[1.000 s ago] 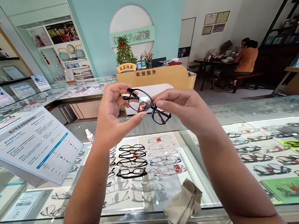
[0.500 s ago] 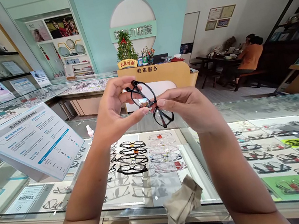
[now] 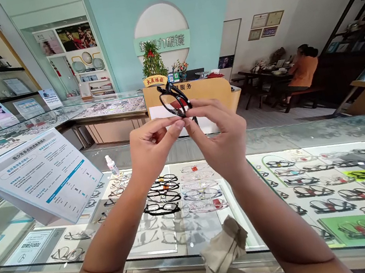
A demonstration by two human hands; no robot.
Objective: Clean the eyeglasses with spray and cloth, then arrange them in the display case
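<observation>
Black-framed eyeglasses (image 3: 180,95) are held up above the glass counter, seen at a slant, with one lens toward the upper left. My left hand (image 3: 154,147) pinches their lower edge between thumb and forefinger, its other fingers curled in. From the other side, my right hand (image 3: 219,132) grips the frame with thumb and fingers, hiding part of the second lens. The fingertips of both hands nearly meet. Below, a crumpled beige cloth (image 3: 225,247) lies over the counter's front edge.
The glass display counter (image 3: 148,265) holds rows of eyeglasses. A tent-shaped sign (image 3: 44,175) and a small spray bottle (image 3: 111,165) stand on the left. A wooden reception desk (image 3: 228,95) is ahead. A person in orange (image 3: 303,70) sits at a table far right.
The eyeglasses have turned and now stand more upright and edge-on. My left hand has moved down from the upper rim to the lower edge; my right hand has shifted its grip, fingers higher.
</observation>
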